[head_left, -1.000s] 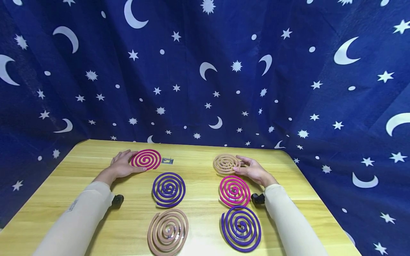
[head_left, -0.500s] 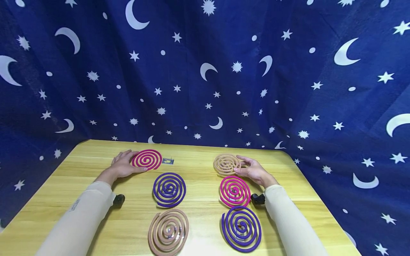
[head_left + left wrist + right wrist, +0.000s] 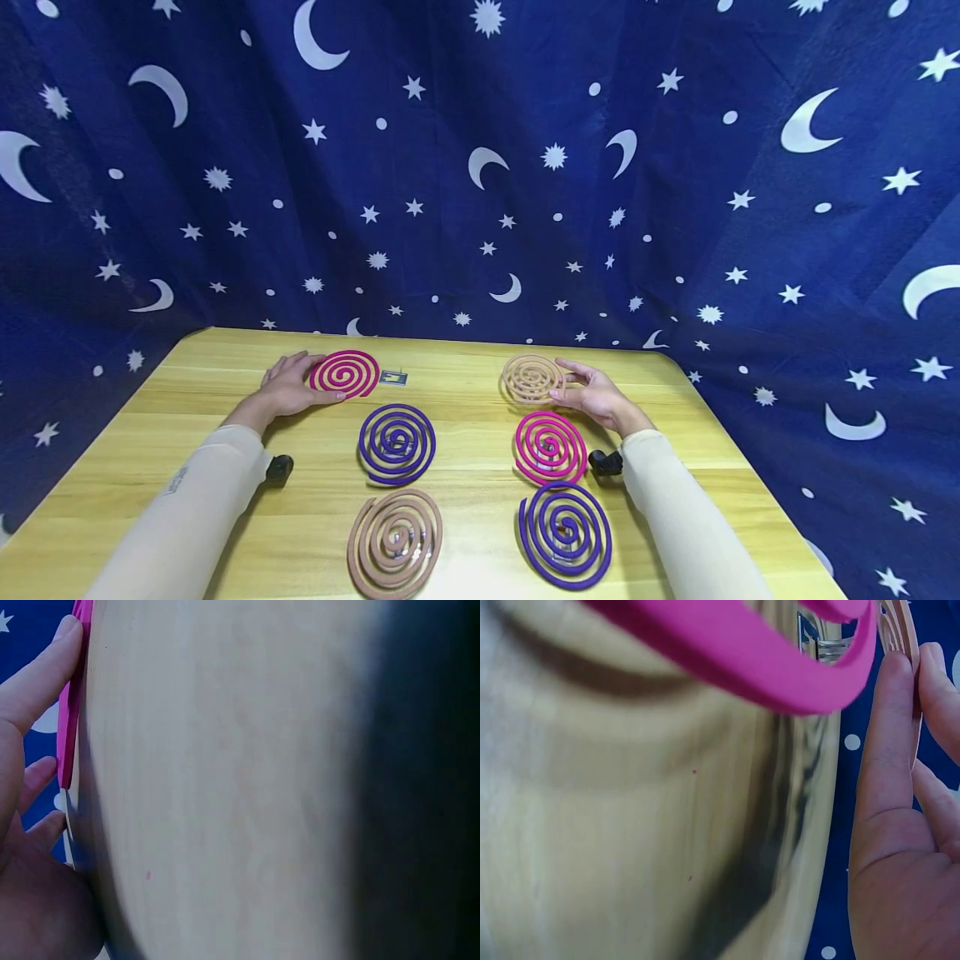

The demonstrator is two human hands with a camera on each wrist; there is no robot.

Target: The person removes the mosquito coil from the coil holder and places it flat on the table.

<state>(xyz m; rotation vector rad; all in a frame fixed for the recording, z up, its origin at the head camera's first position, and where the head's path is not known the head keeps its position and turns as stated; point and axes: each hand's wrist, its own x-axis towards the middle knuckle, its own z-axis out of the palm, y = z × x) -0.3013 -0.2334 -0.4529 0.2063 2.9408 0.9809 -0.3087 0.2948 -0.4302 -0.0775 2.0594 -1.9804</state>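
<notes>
In the head view, my left hand [image 3: 288,390] holds the left rim of a magenta mosquito coil [image 3: 344,374] at the back left. The left wrist view has the thumb against the coil's edge [image 3: 67,739], with other fingers behind it. A tan mosquito coil [image 3: 528,379] at the back right is pinched by my right hand [image 3: 596,396] at its right rim. Thumb and finger lie on opposite faces of that coil [image 3: 901,626] in the right wrist view. A small metal stand [image 3: 393,377] lies just right of the magenta coil.
Nearer on the left lie a purple coil [image 3: 396,445] and a tan coil [image 3: 394,543]. On the right, a pink coil [image 3: 551,448] and a purple coil [image 3: 565,536] overlap in view. Small stands show through these coils. A starry blue curtain [image 3: 450,167] hangs behind the wooden table [image 3: 465,467].
My right hand and the tan coil have shifted slightly up and to the right in the head view, opening a gap from the pink coil. The left hand stays at the magenta coil.
</notes>
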